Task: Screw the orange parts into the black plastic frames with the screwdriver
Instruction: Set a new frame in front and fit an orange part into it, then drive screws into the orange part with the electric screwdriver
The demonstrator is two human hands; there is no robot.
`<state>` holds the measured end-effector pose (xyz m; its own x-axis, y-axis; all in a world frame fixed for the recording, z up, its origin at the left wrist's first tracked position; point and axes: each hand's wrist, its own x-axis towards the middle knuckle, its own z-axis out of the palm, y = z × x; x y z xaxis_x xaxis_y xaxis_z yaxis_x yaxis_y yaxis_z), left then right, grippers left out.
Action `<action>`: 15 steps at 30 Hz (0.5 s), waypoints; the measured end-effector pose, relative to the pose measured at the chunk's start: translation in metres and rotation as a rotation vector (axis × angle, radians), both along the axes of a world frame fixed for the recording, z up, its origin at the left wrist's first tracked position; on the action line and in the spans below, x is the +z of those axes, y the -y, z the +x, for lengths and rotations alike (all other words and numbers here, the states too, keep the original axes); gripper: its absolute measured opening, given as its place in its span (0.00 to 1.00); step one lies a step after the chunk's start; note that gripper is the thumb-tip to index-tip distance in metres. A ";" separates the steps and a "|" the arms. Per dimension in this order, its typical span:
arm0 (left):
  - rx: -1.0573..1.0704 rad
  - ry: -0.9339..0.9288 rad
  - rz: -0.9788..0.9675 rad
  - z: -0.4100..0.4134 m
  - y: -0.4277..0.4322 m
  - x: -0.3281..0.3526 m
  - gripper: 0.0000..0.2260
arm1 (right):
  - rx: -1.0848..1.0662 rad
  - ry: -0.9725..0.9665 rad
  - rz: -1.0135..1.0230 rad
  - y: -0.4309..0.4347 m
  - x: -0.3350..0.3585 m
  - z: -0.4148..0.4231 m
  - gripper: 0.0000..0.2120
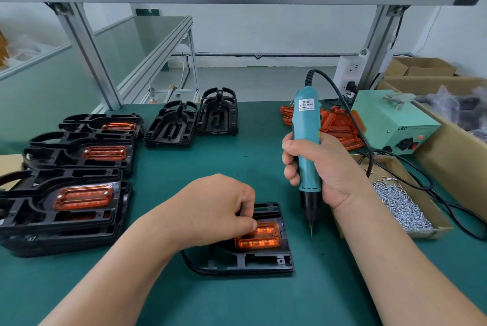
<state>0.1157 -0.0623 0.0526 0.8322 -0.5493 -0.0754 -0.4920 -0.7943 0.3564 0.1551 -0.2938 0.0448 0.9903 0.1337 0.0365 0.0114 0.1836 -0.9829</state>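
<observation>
Head view: at six o'clock the orange part (pixel 259 242), seated in the black frame (pixel 237 263), is pinched by the left hand (pixel 210 207); at three o'clock the screwdriver (pixel 305 125) is gripped by the right hand (pixel 334 167). If the pinch is loosened, the part could be skewed by the bit

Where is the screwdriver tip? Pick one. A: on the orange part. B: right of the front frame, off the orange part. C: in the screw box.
B: the screwdriver in the right hand points down just right of the front frame, clear of the orange part that the left hand holds.
</observation>
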 end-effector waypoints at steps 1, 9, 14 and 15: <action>-0.005 0.001 -0.012 0.000 0.000 0.000 0.07 | -0.001 0.001 0.007 0.000 0.000 0.000 0.03; -0.133 0.001 0.037 -0.004 0.006 0.000 0.12 | -0.038 0.002 0.081 0.002 0.000 0.002 0.03; -0.152 0.084 0.145 -0.006 0.012 -0.005 0.12 | -0.106 -0.001 0.182 0.003 0.000 0.003 0.06; -0.151 0.088 0.151 -0.007 0.013 -0.006 0.12 | -0.119 -0.006 0.198 0.003 0.000 0.004 0.06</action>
<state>0.1089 -0.0751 0.0470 0.7484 -0.6561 -0.0973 -0.6332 -0.7503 0.1898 0.1587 -0.2963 0.0453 0.9990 0.0069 0.0444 0.0387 0.3704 -0.9281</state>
